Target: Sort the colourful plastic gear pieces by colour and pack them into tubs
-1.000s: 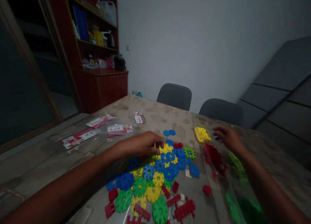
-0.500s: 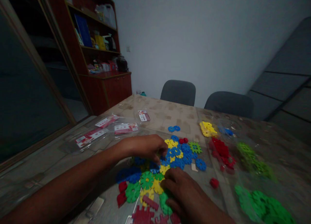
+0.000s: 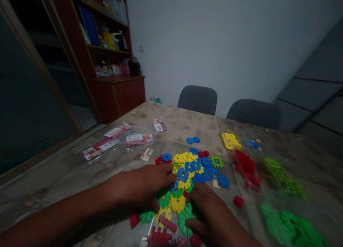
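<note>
My left hand (image 3: 151, 181) reaches over the left side of a mixed pile of plastic snowflake-shaped building discs, its thumb spread away from the fingers. Beneath and beside it lie green discs (image 3: 164, 199) and yellow discs (image 3: 184, 157). My right hand (image 3: 207, 207) rests at the pile's near right, thumb and fingers apart, beside a green piece (image 3: 186, 216). A small red piece (image 3: 185, 193) shows at its fingertips; whether it is gripped is unclear. Blue discs (image 3: 207, 168) lie beyond. Closer in are dark red toothed pieces (image 3: 159, 236).
Sorted pieces stand at the right in clear packs: yellow pieces (image 3: 230, 141), red pieces (image 3: 245, 163), light green pieces (image 3: 276, 170) and green discs (image 3: 291, 223). Clear packaging with printed cards (image 3: 139, 138) lies at the left. Two grey chairs (image 3: 198, 98) stand behind the table.
My left hand has moved left and nearer, uncovering red and blue pieces at the pile's far left. My right hand has shifted slightly, and the small red piece now shows by its fingertips.
</note>
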Tool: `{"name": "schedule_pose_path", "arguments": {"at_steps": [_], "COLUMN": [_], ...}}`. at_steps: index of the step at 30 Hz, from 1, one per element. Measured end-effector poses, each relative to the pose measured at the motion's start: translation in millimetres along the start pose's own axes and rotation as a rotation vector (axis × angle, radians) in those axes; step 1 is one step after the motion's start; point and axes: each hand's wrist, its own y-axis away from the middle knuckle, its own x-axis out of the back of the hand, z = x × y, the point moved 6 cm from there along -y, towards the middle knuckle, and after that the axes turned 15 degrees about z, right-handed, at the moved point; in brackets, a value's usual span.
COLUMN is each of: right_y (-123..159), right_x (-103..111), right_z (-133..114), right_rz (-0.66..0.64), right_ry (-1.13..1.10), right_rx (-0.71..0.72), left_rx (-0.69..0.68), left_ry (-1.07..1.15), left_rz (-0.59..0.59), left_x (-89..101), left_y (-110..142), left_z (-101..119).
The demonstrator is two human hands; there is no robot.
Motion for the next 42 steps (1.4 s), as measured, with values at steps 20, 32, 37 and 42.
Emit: {"name": "schedule_pose_path", "arguments": {"at_steps": [20, 32, 37, 42], "right_y": [9.9, 8.4, 10.1, 7.6], "right_x": [-0.9, -18.5, -11.9, -6.2], "right_z": [4.9, 5.0, 2.9, -0.6], "right_rz": [-0.025, -0.091, -0.039, -0.074], "right_ry": [-0.079, -0.230, -0.104, -0.018], "right_rx": [-0.012, -0.045, -0.111, -0.219], "left_rx": [0.048, 0.000, 0.010, 0.040], "left_ry": [0.039, 0.071, 0.008, -0.076], "left_rz": [-0.088, -0.214, -0.203, -0.188], "left_x": [6.6, -3.9, -8.2, -9.0], "left_y": [-10.5, -1.9, -1.9, 0.2], "left_z": [3.5, -1.5, -3.7, -0.3]}}
